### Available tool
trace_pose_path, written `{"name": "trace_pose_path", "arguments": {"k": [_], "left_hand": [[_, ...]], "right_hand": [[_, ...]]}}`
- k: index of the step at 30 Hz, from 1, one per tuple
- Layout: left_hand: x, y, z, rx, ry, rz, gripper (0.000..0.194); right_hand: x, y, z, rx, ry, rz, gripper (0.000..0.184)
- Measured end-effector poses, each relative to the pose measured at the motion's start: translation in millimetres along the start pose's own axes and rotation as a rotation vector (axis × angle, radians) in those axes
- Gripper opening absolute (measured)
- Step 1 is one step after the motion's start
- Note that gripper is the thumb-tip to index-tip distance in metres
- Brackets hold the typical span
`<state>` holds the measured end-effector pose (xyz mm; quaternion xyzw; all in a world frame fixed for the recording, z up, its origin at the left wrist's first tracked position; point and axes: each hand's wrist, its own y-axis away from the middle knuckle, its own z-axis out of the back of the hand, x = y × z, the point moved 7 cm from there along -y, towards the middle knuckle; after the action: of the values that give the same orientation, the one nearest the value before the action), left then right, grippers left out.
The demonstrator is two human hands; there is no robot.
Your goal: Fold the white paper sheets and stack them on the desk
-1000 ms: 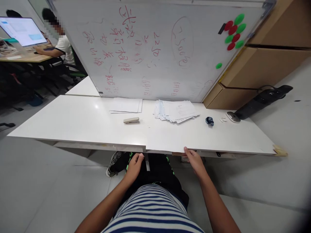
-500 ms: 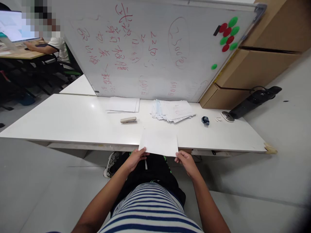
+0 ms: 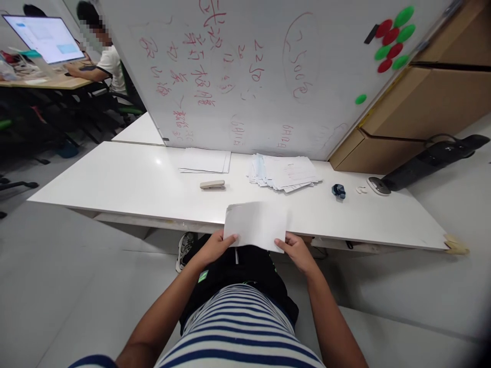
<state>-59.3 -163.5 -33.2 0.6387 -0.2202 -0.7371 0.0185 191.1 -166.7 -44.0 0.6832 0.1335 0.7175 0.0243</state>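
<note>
Both my hands grip a small stack of white paper (image 3: 255,224) over the front edge of the table. My left hand (image 3: 218,246) pinches its near left corner, thumb on top and fingers underneath. On the near right corner, my right hand (image 3: 297,250) is closed the same way. The stack bends slightly, and its far left edges look layered. Beyond it on the tabletop lies a beige stapler (image 3: 213,185). Behind the stapler are a few white sheets (image 3: 205,160), and to their right is a loose, uneven pile of printed papers (image 3: 286,171).
A whiteboard (image 3: 261,76) with red writing and round magnets stands along the back of the white table (image 3: 126,179). Cardboard boxes (image 3: 418,102), a black bottle (image 3: 422,166), a mouse (image 3: 379,186) and a small dark blue object (image 3: 338,191) are at the right. A person sits at a monitor, far left.
The paper stack has been raised and tilted, and my thumbs now lie further over its top face. My view has shifted, so the table appears further right.
</note>
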Motion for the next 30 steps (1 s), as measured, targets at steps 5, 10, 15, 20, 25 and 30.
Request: {"name": "trace_pose_path", "arguments": {"k": [5, 10, 15, 20, 25, 30], "left_hand": [[-66, -15, 32.9, -0.194, -0.214, -0.298, 0.044], [-75, -45, 48.4, -0.287, -0.086, -0.36, 0.055], [-64, -48, 52.1, -0.344, -0.072, -0.35, 0.051], [-50, -50, 49.1, -0.344, -0.102, -0.316, 0.047], [-42, -43, 54.1, -0.478, -0.16, -0.331, 0.052], [-42, -35, 63.1, -0.519, -0.334, -0.207, 0.074]], "right_hand": [[65, -20, 10, -0.252, 0.221, 0.144, 0.044], [71, -52, -9, -0.33, 0.159, 0.243, 0.045], [69, -60, -18, -0.314, 0.254, 0.353, 0.043], [73, -57, -22, -0.212, 0.506, 0.379, 0.042], [53, -44, -21, -0.173, 0.571, 0.289, 0.04], [21, -22, -25, 0.04, 0.201, 0.072, 0.037]]}}
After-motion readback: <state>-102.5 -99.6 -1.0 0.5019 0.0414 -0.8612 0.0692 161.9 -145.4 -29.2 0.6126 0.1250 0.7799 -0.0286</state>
